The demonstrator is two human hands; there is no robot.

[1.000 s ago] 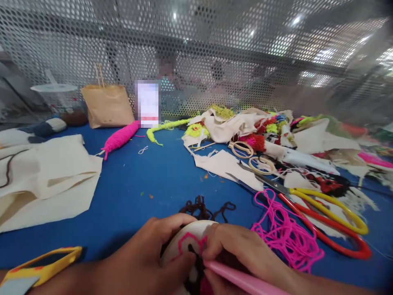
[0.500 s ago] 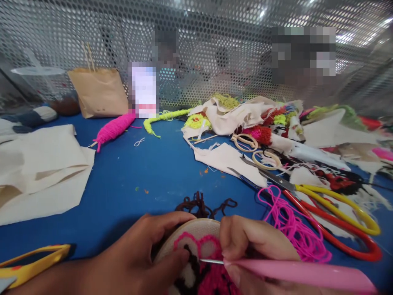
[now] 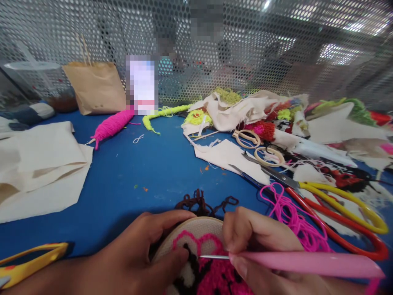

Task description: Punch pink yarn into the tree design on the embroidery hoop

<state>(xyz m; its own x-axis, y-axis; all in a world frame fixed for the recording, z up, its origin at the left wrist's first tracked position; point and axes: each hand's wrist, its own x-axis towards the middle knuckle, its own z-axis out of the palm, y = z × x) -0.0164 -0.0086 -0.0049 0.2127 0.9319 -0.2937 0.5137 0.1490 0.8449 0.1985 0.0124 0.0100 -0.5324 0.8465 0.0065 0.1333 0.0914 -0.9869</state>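
Low in the middle is a round embroidery hoop (image 3: 208, 223) with pale woven cloth, worked in pink and dark brown yarn (image 3: 217, 278). My left hand (image 3: 144, 254) grips the hoop's left side, its thumb pressed on the cloth by the brown stitches. In my right hand (image 3: 258, 246) a punch needle (image 3: 307, 262) with a pink handle is pinched. Its metal tip points left and lies at the pink stitching; whether it pierces the cloth I cannot tell. Pink yarn hangs from the handle's far end. Loose dark brown yarn (image 3: 198, 200) lies just behind the hoop.
Yellow- and red-handled scissors (image 3: 340, 203) and tangled pink yarn (image 3: 294, 221) lie at right. Behind them are cloth scraps (image 3: 227, 157) and small wooden hoops (image 3: 247, 139). A pink yarn skein (image 3: 113, 127), paper bag (image 3: 95, 88), folded cloth (image 3: 39, 168) and yellow scissors (image 3: 33, 262) are at left.
The punch needle and my right hand have shifted slightly, and the needle's shaft shows a little more. My left hand keeps its hold on the hoop. The view has tilted slightly.
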